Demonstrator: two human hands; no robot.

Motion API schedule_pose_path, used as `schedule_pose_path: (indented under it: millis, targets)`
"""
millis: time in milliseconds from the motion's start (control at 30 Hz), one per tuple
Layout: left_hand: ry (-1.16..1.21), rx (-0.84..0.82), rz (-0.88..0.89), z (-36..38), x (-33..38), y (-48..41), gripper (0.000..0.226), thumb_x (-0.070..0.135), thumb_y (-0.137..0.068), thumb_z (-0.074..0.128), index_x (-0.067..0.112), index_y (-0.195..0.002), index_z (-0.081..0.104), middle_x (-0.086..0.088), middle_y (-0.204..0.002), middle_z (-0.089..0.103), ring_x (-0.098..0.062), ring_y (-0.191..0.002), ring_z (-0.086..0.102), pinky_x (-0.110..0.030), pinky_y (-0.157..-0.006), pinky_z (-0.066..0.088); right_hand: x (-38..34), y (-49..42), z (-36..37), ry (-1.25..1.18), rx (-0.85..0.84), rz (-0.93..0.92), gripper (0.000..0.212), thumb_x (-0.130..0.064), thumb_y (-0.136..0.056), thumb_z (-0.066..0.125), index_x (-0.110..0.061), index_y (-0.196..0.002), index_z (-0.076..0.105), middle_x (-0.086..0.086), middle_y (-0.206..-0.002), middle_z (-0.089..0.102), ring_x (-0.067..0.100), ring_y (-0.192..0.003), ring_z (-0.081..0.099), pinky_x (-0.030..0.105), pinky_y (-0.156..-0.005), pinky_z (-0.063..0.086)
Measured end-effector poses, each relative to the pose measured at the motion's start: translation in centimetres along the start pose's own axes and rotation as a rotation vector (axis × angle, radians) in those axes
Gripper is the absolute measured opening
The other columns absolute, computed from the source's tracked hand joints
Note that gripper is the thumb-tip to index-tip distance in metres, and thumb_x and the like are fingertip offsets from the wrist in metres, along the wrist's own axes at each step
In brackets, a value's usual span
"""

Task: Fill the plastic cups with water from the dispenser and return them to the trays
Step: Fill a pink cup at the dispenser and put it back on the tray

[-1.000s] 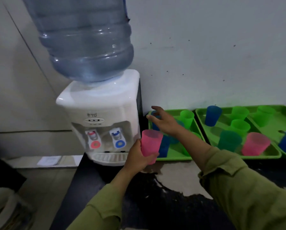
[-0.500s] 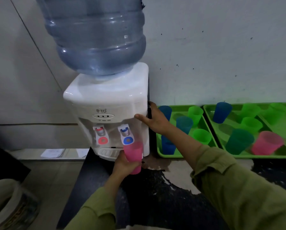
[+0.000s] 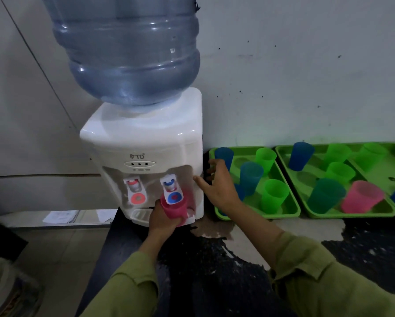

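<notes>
Two hands, one person. Left hand (image 3: 163, 219): fingers wrapped round a pink cup (image 3: 175, 209), rim up, directly beneath the blue tap (image 3: 172, 191) of the dispenser (image 3: 146, 138). Right hand (image 3: 219, 186): fingers spread, holding nothing, resting against the dispenser's right side. Counter (image 3: 214, 259), right of the dispenser: first green tray (image 3: 256, 215) just beside it, second green tray (image 3: 352, 214) beyond, both carrying blue and green cups.

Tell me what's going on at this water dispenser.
A person's left hand grips a pink cup right under the blue tap of the dispenser. The right hand rests open against its right side. Whether water is running cannot be seen. Other cups stand in green trays to the right.
</notes>
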State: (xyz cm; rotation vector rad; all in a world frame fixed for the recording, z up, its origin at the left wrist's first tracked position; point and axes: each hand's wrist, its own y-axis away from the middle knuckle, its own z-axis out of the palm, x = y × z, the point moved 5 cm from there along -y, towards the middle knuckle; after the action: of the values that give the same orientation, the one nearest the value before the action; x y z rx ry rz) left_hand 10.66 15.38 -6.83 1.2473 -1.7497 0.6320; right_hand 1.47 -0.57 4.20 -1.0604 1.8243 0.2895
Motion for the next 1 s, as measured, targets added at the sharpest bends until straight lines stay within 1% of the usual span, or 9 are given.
schedule_pose_path:
  millis: [100,200,267,367,433,500,700,867,1000]
  targets:
    - [0.033,0.021,0.034,0.0,0.3,0.2,0.07,0.019,-0.056,0.086,0.019,-0.113,0.045,0.006,-0.105,0.054,-0.014,-0.097,0.055,-0.019,-0.078,0.04,0.1,0.9,0.5,0.097,-0.045,-0.078,0.018,-0.023,-0.085,0.066,-0.013,-0.093,0.054,-0.004,-0.079,0.058,0.01,-0.069,0.054,0.022,-0.061,0.04]
    - [0.138,0.051,0.088,0.0,0.5,0.4,0.057,0.015,-0.054,0.086,0.032,-0.094,0.049,0.023,-0.091,0.059,0.009,-0.079,0.059,-0.003,-0.065,0.042,0.0,1.6,2.3,0.201,-0.249,-0.123,0.016,-0.02,-0.088,0.06,-0.009,-0.099,0.064,0.008,-0.086,0.068,0.022,-0.078,0.062,0.027,-0.065,0.043]
    - [0.178,0.062,0.116,0.0,0.3,0.3,0.063,0.007,-0.058,0.084,0.033,-0.102,0.048,0.022,-0.095,0.058,0.012,-0.082,0.057,0.0,-0.065,0.043,-0.1,1.7,3.8,0.299,-0.35,-0.107,0.025,-0.023,-0.089,0.055,-0.011,-0.109,0.064,0.013,-0.097,0.07,0.028,-0.09,0.063,0.03,-0.073,0.048]
    - [0.16,0.078,0.12,-0.4,0.2,-0.1,0.059,0.008,-0.065,0.08,0.023,-0.113,0.049,0.012,-0.101,0.059,0.005,-0.086,0.057,-0.004,-0.075,0.042,-0.2,1.3,5.9,0.407,-0.42,-0.01,0.029,-0.033,-0.092,0.05,-0.007,-0.1,0.061,0.019,-0.102,0.067,0.034,-0.096,0.062,0.035,-0.078,0.05]
    - [0.147,0.061,0.082,-0.3,-0.2,-0.5,0.06,0.009,-0.067,0.079,0.019,-0.118,0.049,0.005,-0.107,0.06,-0.008,-0.091,0.059,-0.018,-0.082,0.045,-0.1,1.0,6.7,0.382,-0.414,0.083,0.032,-0.038,-0.092,0.051,-0.008,-0.089,0.06,0.02,-0.1,0.066,0.033,-0.094,0.061,0.034,-0.077,0.048]
    - [0.111,0.047,0.049,-0.3,-0.5,-0.8,0.064,0.004,-0.067,0.076,0.019,-0.122,0.046,0.002,-0.108,0.06,-0.015,-0.093,0.059,-0.024,-0.081,0.045,0.0,0.7,7.1,0.398,-0.418,0.107,0.026,-0.031,-0.091,0.052,-0.007,-0.092,0.062,0.019,-0.099,0.066,0.034,-0.094,0.062,0.034,-0.078,0.05]
    - [0.06,0.025,0.079,-0.8,-0.2,-0.9,0.06,0.015,-0.062,0.082,0.023,-0.11,0.046,0.006,-0.098,0.059,-0.006,-0.081,0.056,-0.012,-0.069,0.043,-0.4,1.0,6.5,0.307,-0.504,0.085,0.023,-0.024,-0.084,0.057,-0.015,-0.063,0.052,0.014,-0.081,0.065,0.026,-0.074,0.058,0.024,-0.064,0.041]
    - [0.111,0.037,0.087,-1.0,0.2,-0.6,0.062,0.014,-0.061,0.085,0.027,-0.106,0.045,0.004,-0.103,0.058,-0.011,-0.087,0.057,-0.02,-0.077,0.042,-1.6,1.2,4.7,0.121,-0.588,0.155,0.029,-0.021,-0.09,0.054,-0.011,-0.062,0.055,0.011,-0.06,0.057,0.018,-0.049,0.052,0.015,-0.04,0.04]
    - [0.01,-0.03,0.071,-0.9,0.5,-0.7,0.081,0.023,-0.051,0.083,0.014,-0.122,0.046,0.001,-0.114,0.056,-0.016,-0.101,0.055,-0.026,-0.086,0.042,-3.5,0.8,2.8,-0.025,-0.536,0.193,0.031,-0.029,-0.092,0.055,-0.004,-0.074,0.06,0.001,-0.052,0.05,0.01,-0.041,0.047,0.021,-0.044,0.039]
